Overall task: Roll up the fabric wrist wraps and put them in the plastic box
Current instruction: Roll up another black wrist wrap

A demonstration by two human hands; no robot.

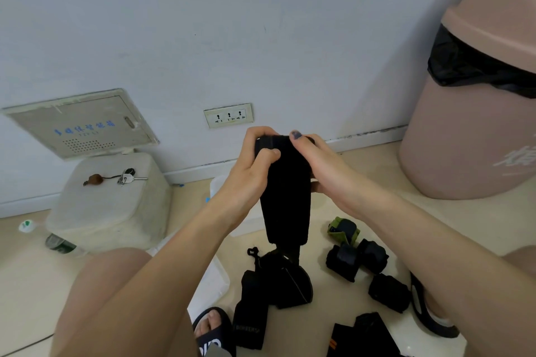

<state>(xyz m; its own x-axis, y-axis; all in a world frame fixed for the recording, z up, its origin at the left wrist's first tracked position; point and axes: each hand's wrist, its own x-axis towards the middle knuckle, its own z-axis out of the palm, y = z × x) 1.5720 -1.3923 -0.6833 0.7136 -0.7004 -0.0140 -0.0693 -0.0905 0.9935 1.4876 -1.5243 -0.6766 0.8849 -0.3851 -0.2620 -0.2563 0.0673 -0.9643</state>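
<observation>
**Both hands grip a black wrap's top end**

Left hand [255, 159] and right hand [316, 162] pinch the black wrist wrap [285, 197], which hangs down. Rolled wraps [356, 258] lie on the floor at five o'clock; the plastic box [214, 284] sits at seven.

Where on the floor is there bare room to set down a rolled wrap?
Bare floor lies between the pink bin and the hands holding the black wrap. Crowded: rolled wraps and unrolled wraps fill the floor between the feet.
</observation>
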